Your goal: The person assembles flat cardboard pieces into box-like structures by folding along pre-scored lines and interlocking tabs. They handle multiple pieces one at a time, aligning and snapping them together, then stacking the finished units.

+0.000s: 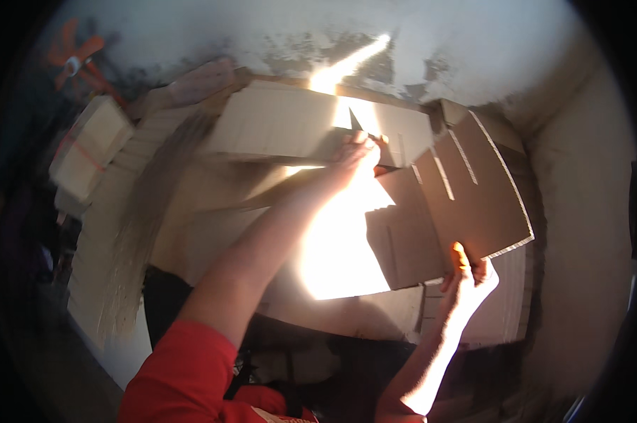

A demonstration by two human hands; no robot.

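A brown cardboard sheet [479, 190] with several narrow slots is raised at a tilt on the right. Its lower edge is gripped by my right hand [470, 276], the thumb on its face and the fingers behind. My left arm reaches forward, and my left hand [360, 154] is closed near the sheet's far left corner, over a long flat cardboard piece [276, 120]. A dark pointed shape shows just beyond its fingers; whether it is a tool or a shadow I cannot tell. Strong sunlight washes out the cardboard between my arms.
More cardboard lies flat under and around my hands. At the left stands a pale bundle [93, 148] with a red strap, and behind it an orange-bladed fan [73, 65]. A stained wall [466, 42] closes off the far side.
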